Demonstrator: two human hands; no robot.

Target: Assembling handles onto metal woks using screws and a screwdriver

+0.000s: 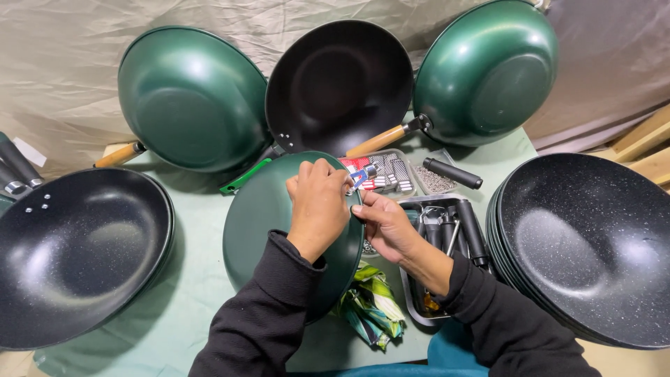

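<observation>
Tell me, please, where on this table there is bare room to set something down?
The clearest bare patch of the table lies between the black wok at left and the green wok under both hands. A strip runs behind it, below the leaning green wok. Right of the hands it is crowded: the metal tray, handles and stacked pans.

a single view, worn on the head, looks steeply down and forward over the near edge of the table (188, 293), close above it. it faces the far edge, where a cloth backdrop (63, 70) rises. the wide lens bends the sides; no second view overlaps it.
</observation>
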